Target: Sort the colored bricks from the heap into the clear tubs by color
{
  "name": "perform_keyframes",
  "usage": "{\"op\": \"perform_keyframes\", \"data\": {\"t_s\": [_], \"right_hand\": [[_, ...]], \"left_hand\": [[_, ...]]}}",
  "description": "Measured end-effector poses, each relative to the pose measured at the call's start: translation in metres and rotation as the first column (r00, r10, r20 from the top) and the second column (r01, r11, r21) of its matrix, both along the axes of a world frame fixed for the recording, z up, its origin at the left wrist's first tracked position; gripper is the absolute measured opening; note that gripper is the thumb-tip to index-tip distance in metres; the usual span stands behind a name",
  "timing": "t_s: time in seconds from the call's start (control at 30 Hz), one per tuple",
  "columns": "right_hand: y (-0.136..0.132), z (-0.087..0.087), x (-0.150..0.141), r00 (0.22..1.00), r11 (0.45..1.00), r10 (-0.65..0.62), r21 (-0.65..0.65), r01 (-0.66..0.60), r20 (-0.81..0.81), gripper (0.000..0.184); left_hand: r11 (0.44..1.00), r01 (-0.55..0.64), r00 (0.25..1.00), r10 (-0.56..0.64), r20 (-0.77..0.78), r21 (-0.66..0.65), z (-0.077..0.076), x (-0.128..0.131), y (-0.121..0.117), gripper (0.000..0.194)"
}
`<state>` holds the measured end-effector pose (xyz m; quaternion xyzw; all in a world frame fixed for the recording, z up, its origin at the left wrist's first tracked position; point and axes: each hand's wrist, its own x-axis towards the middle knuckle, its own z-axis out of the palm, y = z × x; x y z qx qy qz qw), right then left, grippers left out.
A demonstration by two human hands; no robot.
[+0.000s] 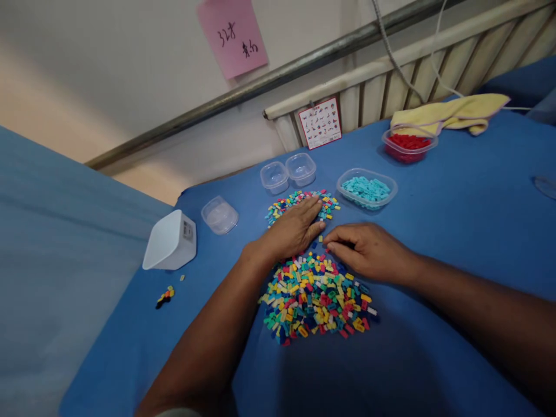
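My left hand [295, 227] lies flat with its fingers stretched out over a smaller, far pile of small coloured building bricks [281, 207], covering part of it. Just right of it, my right hand [369, 250] is closed, thumb and index finger curled close together at the tips. Whether a brick sits between those fingertips is hidden. Below both hands spreads a larger pile of mixed bricks [317, 298] in yellow, red, green, white and blue. A few loose bricks [320, 238] lie between the two piles.
Beyond the piles stand two clear tubs [274, 178], a tub of turquoise bricks [367, 190] and a tub of red bricks [407, 149] by a yellow cloth [460, 113]. At left are a clear container [220, 216], a white bin [171, 242] and a small brick cluster [165, 297].
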<state>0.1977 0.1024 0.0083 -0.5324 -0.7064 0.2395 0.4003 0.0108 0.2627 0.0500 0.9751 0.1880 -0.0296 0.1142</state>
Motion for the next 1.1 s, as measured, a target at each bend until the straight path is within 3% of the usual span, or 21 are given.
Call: {"op": "perform_keyframes", "data": {"t_s": [0.5,0.6,0.8,1.0,1.1], "right_hand": [[-0.001,-0.002,0.000,1.000,1.000,-0.003,0.026,0.002,0.023,0.018],[-0.001,-0.002,0.000,1.000,1.000,0.004,0.021,-0.004,0.026,0.018],[-0.004,-0.002,0.001,1.000,1.000,0.003,0.010,-0.003,0.029,0.020],[-0.007,0.000,0.000,0.999,1.000,-0.005,0.017,0.004,0.041,0.020],[-0.008,0.000,0.000,0.999,1.000,-0.015,0.017,0.014,0.049,0.020]], "left_hand": [[0.994,-0.087,0.988,0.077,-0.130,-0.069,0.025,-0.052,-0.057,0.071],[0.989,-0.125,0.991,0.120,-0.058,-0.080,0.023,-0.060,-0.061,0.071],[0.977,-0.214,0.945,0.210,0.250,-0.014,0.011,-0.077,-0.053,0.058],[0.992,-0.123,0.973,0.120,0.197,0.004,0.004,-0.076,-0.055,0.044],[0.992,-0.123,0.958,0.117,0.261,0.006,0.001,-0.077,-0.055,0.042]]}}
